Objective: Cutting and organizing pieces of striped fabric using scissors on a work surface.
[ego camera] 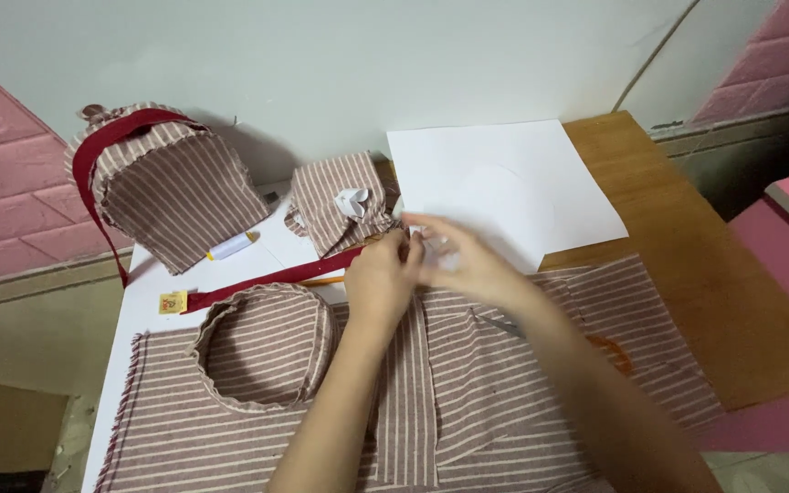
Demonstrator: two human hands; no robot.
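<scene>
Head view: two hands, left (383, 270) and right (468, 260), pinch one small white piece (417, 233) above three striped fabric forms.

Fabric ring (264, 344) left of hands (422, 265)

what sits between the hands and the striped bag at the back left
The small striped pouch and the red strap lie between the hands, left hand and right hand, and the bag.

Striped fabric bag (175, 196) with red strap (93, 173), round striped fabric ring (262, 351), white paper sheet (504, 183), wooden table (723, 292)
</scene>
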